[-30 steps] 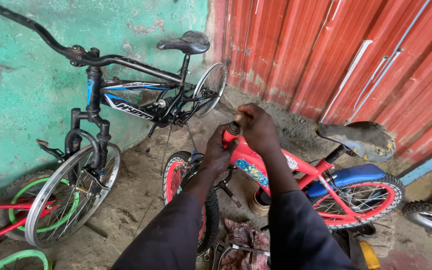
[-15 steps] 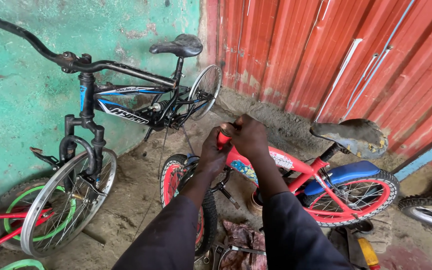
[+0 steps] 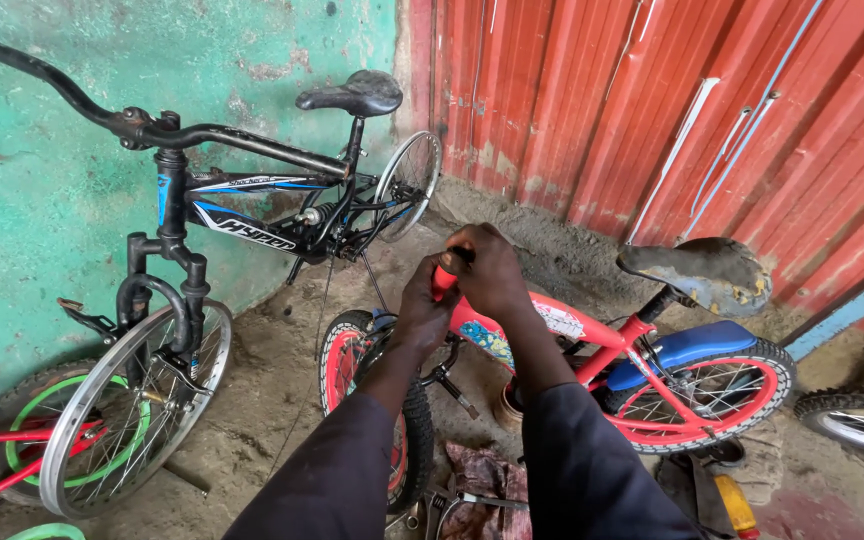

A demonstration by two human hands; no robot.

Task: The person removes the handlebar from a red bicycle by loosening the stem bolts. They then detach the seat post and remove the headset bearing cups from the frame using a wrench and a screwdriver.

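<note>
My hands (image 3: 462, 285) close on a red tube (image 3: 442, 282) of the small bike's glossy painted metal frame (image 3: 592, 335), whose saddle (image 3: 697, 272) is worn, cracked and dull. The black bike (image 3: 252, 195) beside it has a matt frame and bright, shiny metal rims. The floor (image 3: 272, 370) is rough, dusty concrete, the red wall (image 3: 652, 100) ribbed painted sheet metal.

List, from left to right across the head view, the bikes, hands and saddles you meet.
Green-rimmed wheel → black bike → black saddle → left hand → right hand → worn saddle → red rear wheel
</note>
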